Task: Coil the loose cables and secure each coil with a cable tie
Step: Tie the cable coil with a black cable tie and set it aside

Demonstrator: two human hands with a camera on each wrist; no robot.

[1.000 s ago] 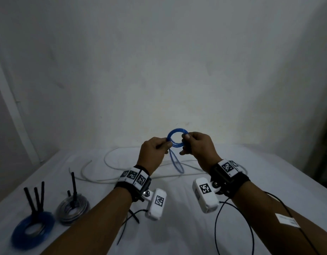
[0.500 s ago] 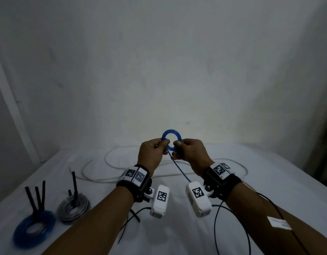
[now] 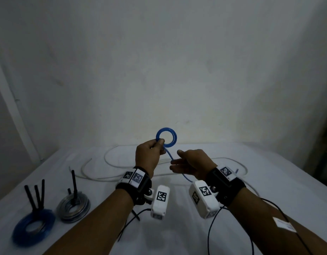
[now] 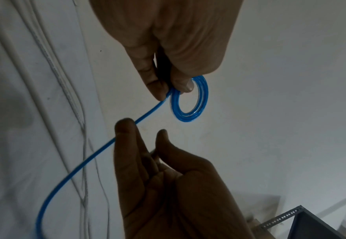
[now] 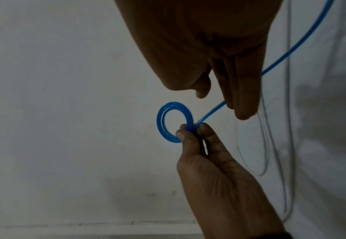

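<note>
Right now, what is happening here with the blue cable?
A person is coiling a blue cable above a white table. The left hand pinches the small blue coil in the air. The right hand is open, and the loose blue strand runs across its fingers down toward the table. Two finished coils, one blue and one grey, lie at the left with black ties sticking up. A white cable lies loose.

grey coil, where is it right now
In the head view the grey coil lies on the table's near left, just right of the tied blue coil, a black cable tie standing up from it.
</note>
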